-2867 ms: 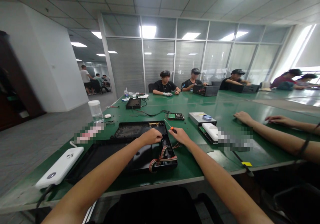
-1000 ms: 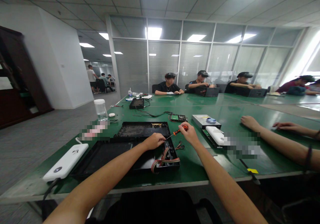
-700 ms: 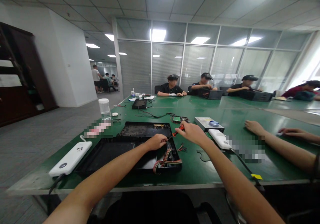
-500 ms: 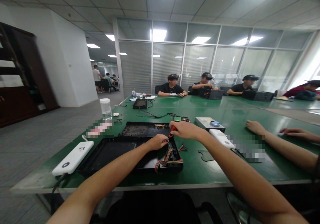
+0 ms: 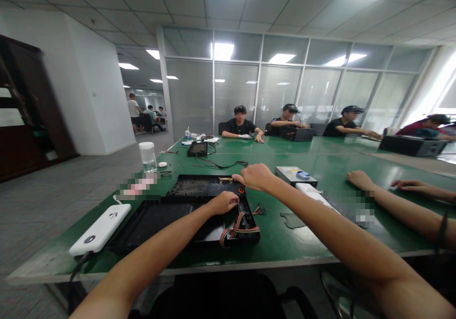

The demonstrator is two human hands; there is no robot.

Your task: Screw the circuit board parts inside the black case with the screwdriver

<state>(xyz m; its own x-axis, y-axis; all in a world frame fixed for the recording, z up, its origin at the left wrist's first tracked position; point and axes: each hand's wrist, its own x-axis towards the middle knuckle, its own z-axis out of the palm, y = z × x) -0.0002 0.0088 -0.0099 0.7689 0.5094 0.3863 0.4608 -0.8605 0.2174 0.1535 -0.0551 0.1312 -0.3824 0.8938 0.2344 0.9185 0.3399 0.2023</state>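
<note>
A black plastic case (image 5: 149,221) lies opened out on the green table in front of me. My right hand (image 5: 254,176) is wrapped round the handle of a red screwdriver (image 5: 242,189), which points down at the case's right part. Beside its tip, my left hand (image 5: 225,202) has its fingers pinched together over the case; what they hold, if anything, is too small to make out. A striped ribbon cable (image 5: 231,233) loops over the near right corner of the case.
A white power bank (image 5: 101,228) lies left of the case, near a clear jar (image 5: 147,157). To the right are a metal drive box (image 5: 285,174) and another white power bank (image 5: 309,193). A neighbour's hand (image 5: 359,179) rests on the table (image 5: 320,243). Several people sit opposite.
My right hand has shifted its grip on the screwdriver, the thumb now stretched to the left. My left hand stays in place. Across the table, a black box has been moved to the right.
</note>
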